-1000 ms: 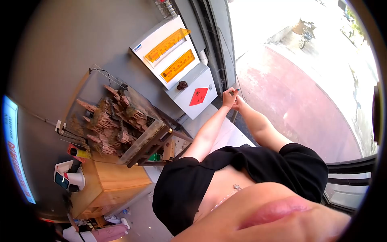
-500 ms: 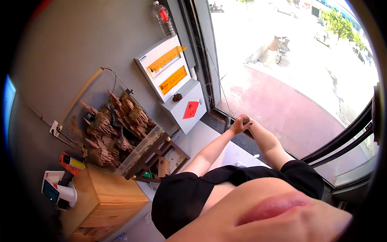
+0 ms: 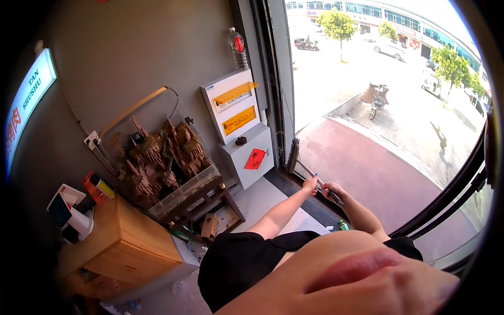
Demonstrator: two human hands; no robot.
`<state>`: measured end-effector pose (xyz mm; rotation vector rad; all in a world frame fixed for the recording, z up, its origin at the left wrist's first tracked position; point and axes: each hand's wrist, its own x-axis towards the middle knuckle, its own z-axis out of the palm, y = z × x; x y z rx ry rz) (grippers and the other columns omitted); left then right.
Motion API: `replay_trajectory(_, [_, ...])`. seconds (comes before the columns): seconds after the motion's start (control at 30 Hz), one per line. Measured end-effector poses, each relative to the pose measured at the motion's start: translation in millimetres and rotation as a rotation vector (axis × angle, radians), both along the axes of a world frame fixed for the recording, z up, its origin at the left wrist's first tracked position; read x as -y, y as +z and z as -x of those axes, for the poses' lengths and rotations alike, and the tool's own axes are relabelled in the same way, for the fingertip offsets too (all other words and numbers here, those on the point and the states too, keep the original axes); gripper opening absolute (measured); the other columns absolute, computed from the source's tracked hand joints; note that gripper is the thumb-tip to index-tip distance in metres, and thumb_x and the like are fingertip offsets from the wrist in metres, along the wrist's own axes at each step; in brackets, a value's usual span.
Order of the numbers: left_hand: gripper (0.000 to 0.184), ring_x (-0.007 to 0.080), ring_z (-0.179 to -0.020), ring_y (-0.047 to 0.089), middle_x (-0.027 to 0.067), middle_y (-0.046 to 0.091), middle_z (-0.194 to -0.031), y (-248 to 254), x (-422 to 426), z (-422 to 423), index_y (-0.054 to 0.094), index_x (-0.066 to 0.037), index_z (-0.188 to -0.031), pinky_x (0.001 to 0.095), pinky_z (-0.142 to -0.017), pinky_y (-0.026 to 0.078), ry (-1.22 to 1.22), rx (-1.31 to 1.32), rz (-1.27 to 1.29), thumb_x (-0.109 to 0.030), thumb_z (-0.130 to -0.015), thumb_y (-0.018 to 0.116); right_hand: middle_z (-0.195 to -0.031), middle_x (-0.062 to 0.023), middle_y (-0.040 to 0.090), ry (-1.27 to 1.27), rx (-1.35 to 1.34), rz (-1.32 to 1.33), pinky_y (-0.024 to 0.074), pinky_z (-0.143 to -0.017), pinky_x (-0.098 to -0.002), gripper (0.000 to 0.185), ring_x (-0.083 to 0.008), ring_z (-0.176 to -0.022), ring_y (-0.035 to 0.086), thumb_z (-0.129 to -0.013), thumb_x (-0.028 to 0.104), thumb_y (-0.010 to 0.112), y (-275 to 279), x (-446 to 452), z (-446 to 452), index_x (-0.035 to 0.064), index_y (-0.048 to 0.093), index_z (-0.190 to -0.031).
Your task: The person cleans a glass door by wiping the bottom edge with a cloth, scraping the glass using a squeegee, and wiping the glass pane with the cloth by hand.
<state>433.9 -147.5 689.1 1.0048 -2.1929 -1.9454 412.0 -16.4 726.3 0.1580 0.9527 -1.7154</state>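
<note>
A long thin handle runs diagonally through both hands. At its far end is a grey brush head, close to the door frame. My left hand is closed around the handle, with a dark nail showing on its thumb. Just to the right, nearer the handle's end, my right hand also has its fingers wrapped round it. The two hands are slightly apart, above the dark threshold by the glass door.
A grey metal box with a red paper adjoins a breaker panel. At left stand a rock-filled tank and a wooden cabinet. A green bottle lies by the threshold. A scooter stands outside.
My hands, close together before, are now apart along the handle, and the brush head has come clearly into sight. The view has tilted up, showing more of the street and trees.
</note>
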Motion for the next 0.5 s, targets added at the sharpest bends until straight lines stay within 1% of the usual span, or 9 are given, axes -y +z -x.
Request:
replay_trajectory(0.03, [0.035,0.0201,-0.05,0.051,0.0107,0.052,-0.061,2,-8,-3,0.051,-0.002,-0.067,0.0327,-0.042,0.039,-0.061,0.101,-0.313,-0.036,-0.072,0.048,-0.048,-0.0018,0.034,-0.007,-0.093,-0.032,0.03,-0.031,-0.0164,0.01,-0.0065,-0.036,0.034,-0.071,0.001,0.038,4,-5,-12,0.0,0.036,-0.061])
replay_trajectory(0.1, [0.032,0.0179,-0.046,0.05,0.0094,0.053,-0.057,-6,-22,-1,0.051,-0.002,-0.062,0.0295,-0.038,0.038,-0.068,0.054,-0.144,-0.033,-0.072,0.049,-0.052,-0.0017,0.035,0.045,-0.292,-0.036,0.0295,-0.032,-0.0174,0.003,-0.0062,-0.038,0.034,-0.071,0.0,0.04,-7,-21,-25,-0.0026,0.04,-0.072])
replay_trajectory(0.13, [0.031,0.0168,-0.043,0.05,0.0088,0.053,-0.056,-18,-31,2,0.052,-0.002,-0.06,0.0278,-0.036,0.038,-0.073,0.035,-0.059,-0.031,-0.071,0.05,-0.053,-0.0017,0.036,0.02,-0.334,0.002,0.0298,-0.033,-0.0174,0.004,-0.0059,-0.038,0.034,-0.071,0.001,0.04,-6,-32,-38,-0.0018,0.041,-0.074])
replay_trajectory(0.17, [0.031,0.0164,-0.043,0.05,0.0085,0.052,-0.052,-31,-38,2,0.052,-0.002,-0.054,0.0263,-0.037,0.039,-0.005,-0.036,-0.171,-0.028,-0.069,0.052,-0.055,-0.0017,0.037,-0.007,-0.376,0.044,0.0301,-0.033,-0.0174,0.006,-0.0056,-0.039,0.034,-0.071,0.001,0.04,-5,-42,-53,-0.0009,0.041,-0.077])
replay_trajectory(0.27, [0.028,0.0185,-0.048,0.052,0.0095,0.053,-0.054,12,-78,-50,0.053,-0.001,-0.057,0.0291,-0.044,0.042,0.04,-0.128,0.035,-0.027,-0.068,0.052,-0.059,-0.0011,0.039,-0.026,-0.473,0.165,0.0311,-0.035,-0.0169,0.012,-0.0048,-0.041,0.036,-0.071,0.002,0.04,3,-74,-90,0.0049,0.042,-0.083])
replay_trajectory(0.3, [0.025,0.0212,-0.054,0.054,0.0111,0.055,-0.059,13,-92,-60,0.054,0.0,-0.062,0.0316,-0.052,0.042,0.159,-0.198,0.312,-0.025,-0.067,0.053,-0.058,-0.0005,0.039,-0.042,-0.5,0.157,0.0324,-0.035,-0.0178,0.012,-0.0051,-0.041,0.036,-0.071,0.001,0.04,4,-82,-101,0.0048,0.041,-0.082])
replay_trajectory(0.33, [0.025,0.0237,-0.06,0.054,0.0117,0.056,-0.064,2,-100,-61,0.052,0.0,-0.069,0.0325,-0.058,0.042,0.242,-0.255,0.363,-0.025,-0.067,0.053,-0.057,0.0001,0.038,-0.059,-0.53,0.149,0.0338,-0.036,-0.0187,0.011,-0.0055,-0.041,0.036,-0.071,0.001,0.04,5,-89,-110,0.0046,0.041,-0.081])
replay_trajectory(0.4, [0.026,0.0245,-0.062,0.055,0.013,0.055,-0.065,2,-115,-69,0.051,0.001,-0.073,0.0332,-0.057,0.042,0.342,-0.401,0.365,-0.024,-0.066,0.053,-0.058,0.0,0.039,-0.064,-0.617,0.18,0.0339,-0.035,-0.0185,0.013,-0.0053,-0.04,0.036,-0.07,0.001,0.04,12,-100,-123,0.0044,0.04,-0.083])
replay_trajectory(0.5, [0.022,0.0218,-0.062,0.054,0.0112,0.055,-0.068,28,-126,-77,0.049,0.0,-0.076,0.0312,-0.056,0.042,0.338,-0.504,0.407,-0.021,-0.07,0.052,-0.058,-0.0001,0.039,-0.093,-0.708,0.189,0.0334,-0.034,-0.0188,0.02,-0.0057,-0.038,0.036,-0.07,0.002,0.04,21,-108,-130,0.0039,0.04,-0.09])
